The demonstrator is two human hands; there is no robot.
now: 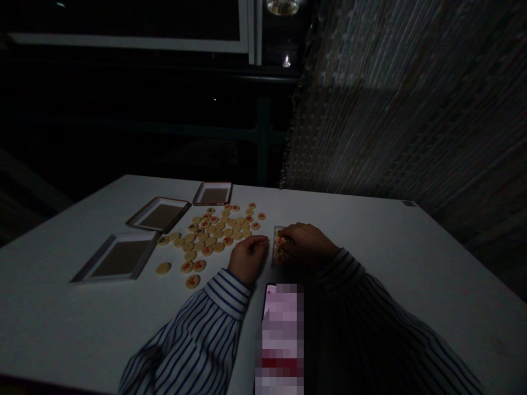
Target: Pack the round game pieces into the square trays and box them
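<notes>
My right hand [308, 244] reaches over a small shallow box [273, 255] on the white table, its fingers bent down onto the Chinese chess pieces [280, 253] inside. The fingertips press at a piece near the box's far left corner, and the hand covers the box's right part. Just left of the box, my left hand [248, 259] is curled closed above the table; whatever it may hold is hidden. Round wooden Chinese chess pieces [211, 241] lie loosely spread left of that hand, some showing red or black characters, many blank side up.
Three shallow open trays or lids stand at the left: a near one [144, 263], a middle one [134, 220] and a far one [228, 195]. A phone [282, 329] with a lit screen lies at the front. A bead curtain [370, 109] hangs behind the table [395, 252].
</notes>
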